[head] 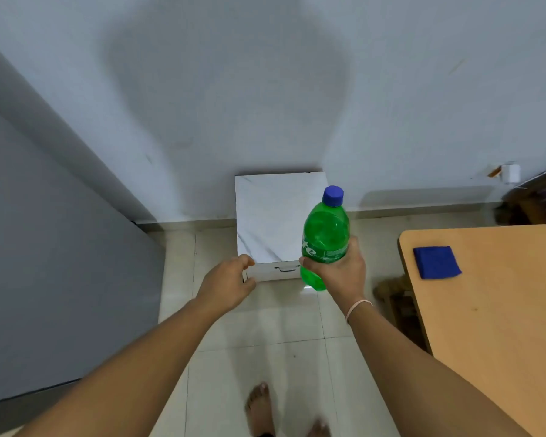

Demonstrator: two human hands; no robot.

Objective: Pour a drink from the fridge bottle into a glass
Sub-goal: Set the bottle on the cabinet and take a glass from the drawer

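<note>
fig.: right hand (338,269) was clamped round the lower body of the green bottle (326,238), fingers wrapped over the label; bottle was upright w/ blue cap (333,195) on, held in the air just right of the small white fridge (276,222). left hand (229,283) was at the fridge's front left corner, fingers loosely curled and touching the edge, gripping nothing. outward from the fridge: grey wall panel (44,247) well to its left, wooden table (492,310) to its right w/ a blue cloth (436,262) lying on it, bare feet (260,408) on the tiled floor (256,329) in front. no glass was in view. risks, as judged: a one-handed grip low on a prob. cold, damp bottle could slip; a shaken fizzy drink could foam over when the cap came off; the fridge could be left ajar if the left hand let go early (door state couldn't be told).
</note>
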